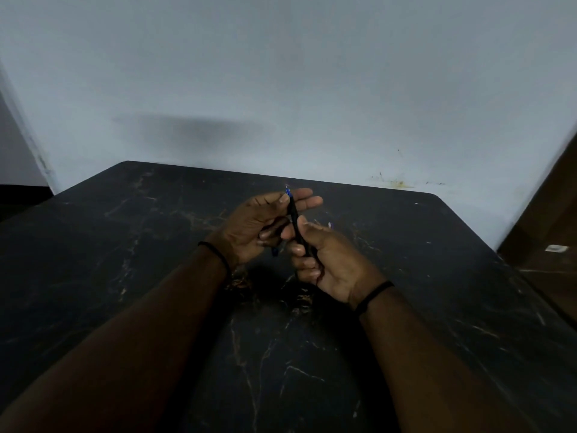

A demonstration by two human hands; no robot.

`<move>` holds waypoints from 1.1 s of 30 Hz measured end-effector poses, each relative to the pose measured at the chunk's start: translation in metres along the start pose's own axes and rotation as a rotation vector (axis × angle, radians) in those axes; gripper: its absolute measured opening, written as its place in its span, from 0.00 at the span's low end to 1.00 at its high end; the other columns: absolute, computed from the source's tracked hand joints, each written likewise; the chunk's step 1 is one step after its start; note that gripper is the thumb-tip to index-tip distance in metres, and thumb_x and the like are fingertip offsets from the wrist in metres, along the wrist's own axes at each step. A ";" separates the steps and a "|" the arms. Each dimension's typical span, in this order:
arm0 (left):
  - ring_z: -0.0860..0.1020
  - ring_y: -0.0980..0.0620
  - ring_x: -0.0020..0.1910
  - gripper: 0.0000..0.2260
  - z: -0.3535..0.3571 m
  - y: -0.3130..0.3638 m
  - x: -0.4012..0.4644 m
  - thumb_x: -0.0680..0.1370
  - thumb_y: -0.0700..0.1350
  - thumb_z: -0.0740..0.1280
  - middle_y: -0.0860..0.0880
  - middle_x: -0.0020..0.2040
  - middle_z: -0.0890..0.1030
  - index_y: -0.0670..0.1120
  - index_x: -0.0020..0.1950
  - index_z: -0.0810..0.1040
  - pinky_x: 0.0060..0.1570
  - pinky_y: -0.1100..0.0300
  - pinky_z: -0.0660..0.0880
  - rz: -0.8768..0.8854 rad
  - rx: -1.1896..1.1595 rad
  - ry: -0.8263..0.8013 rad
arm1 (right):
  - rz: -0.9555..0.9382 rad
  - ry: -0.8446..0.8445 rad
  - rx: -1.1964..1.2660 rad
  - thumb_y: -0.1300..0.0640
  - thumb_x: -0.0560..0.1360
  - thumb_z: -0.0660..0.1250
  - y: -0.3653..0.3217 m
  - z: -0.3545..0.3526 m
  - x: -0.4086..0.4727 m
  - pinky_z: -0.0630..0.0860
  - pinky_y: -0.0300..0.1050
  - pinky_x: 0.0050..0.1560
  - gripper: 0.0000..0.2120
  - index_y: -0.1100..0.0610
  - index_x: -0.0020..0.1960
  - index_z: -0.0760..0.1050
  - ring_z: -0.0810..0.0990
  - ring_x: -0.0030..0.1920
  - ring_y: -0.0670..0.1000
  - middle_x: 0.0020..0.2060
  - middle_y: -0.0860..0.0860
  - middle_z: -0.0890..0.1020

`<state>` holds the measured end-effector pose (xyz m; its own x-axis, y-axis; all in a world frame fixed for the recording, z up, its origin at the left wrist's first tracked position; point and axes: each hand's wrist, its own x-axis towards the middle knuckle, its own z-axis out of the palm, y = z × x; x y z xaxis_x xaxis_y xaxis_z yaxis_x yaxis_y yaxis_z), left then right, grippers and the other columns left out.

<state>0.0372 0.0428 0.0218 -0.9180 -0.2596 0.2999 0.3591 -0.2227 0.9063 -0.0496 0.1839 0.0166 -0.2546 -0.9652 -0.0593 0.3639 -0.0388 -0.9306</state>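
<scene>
A thin black pen (295, 221) with a blue tip end stands nearly upright between my hands, above the dark marbled table (156, 276). My right hand (327, 260) grips its lower barrel with curled fingers. My left hand (256, 226) pinches the upper end near the blue tip between thumb and forefinger, while its other fingers stretch out behind the pen. A small blue part (275, 252) shows under my left palm, partly hidden. Both wrists wear thin black bands.
A small pale object (330, 225) lies on the table just beyond my right hand. The table backs onto a pale wall (281, 89). A brown wooden surface (549, 214) stands at the right edge.
</scene>
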 end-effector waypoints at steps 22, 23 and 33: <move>0.71 0.55 0.25 0.11 0.027 0.007 0.003 0.84 0.40 0.55 0.48 0.39 0.81 0.43 0.49 0.76 0.18 0.68 0.61 0.131 0.113 0.236 | -0.270 0.286 -0.251 0.52 0.83 0.59 0.004 0.012 0.007 0.60 0.33 0.23 0.14 0.55 0.42 0.76 0.62 0.22 0.42 0.27 0.50 0.69; 0.70 0.55 0.25 0.11 0.028 0.007 0.004 0.84 0.40 0.55 0.48 0.39 0.81 0.43 0.49 0.76 0.18 0.68 0.60 0.135 0.114 0.244 | -0.285 0.313 -0.261 0.52 0.83 0.60 0.004 0.014 0.007 0.61 0.33 0.23 0.14 0.56 0.42 0.76 0.63 0.22 0.41 0.27 0.50 0.69; 0.66 0.52 0.26 0.09 0.040 -0.003 0.011 0.83 0.40 0.60 0.49 0.37 0.82 0.43 0.47 0.79 0.17 0.68 0.59 0.175 0.089 0.361 | -0.481 0.540 -0.344 0.57 0.79 0.68 0.014 0.017 0.014 0.78 0.41 0.45 0.06 0.48 0.45 0.81 0.79 0.37 0.36 0.35 0.39 0.83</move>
<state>0.0191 0.0780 0.0341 -0.7208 -0.6028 0.3422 0.4739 -0.0682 0.8780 -0.0332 0.1654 0.0090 -0.7438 -0.6010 0.2926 -0.1709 -0.2522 -0.9525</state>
